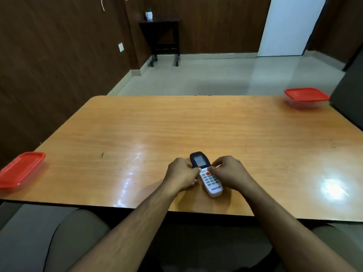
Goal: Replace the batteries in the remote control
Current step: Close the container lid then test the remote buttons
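Observation:
A white remote control [211, 181] with a dark screen end and an orange button lies face up on the wooden table [176, 124], near the front edge. My left hand [181, 176] grips its left side with curled fingers. My right hand [229, 173] grips its right side, thumb at the seam between the dark and white parts. No batteries are visible.
A red-lidded container [20, 168] sits at the table's left edge. Another red-lidded container [306, 97] stands at the far right corner. A dark object [349, 99] borders the table's right side. My lap is under the front edge.

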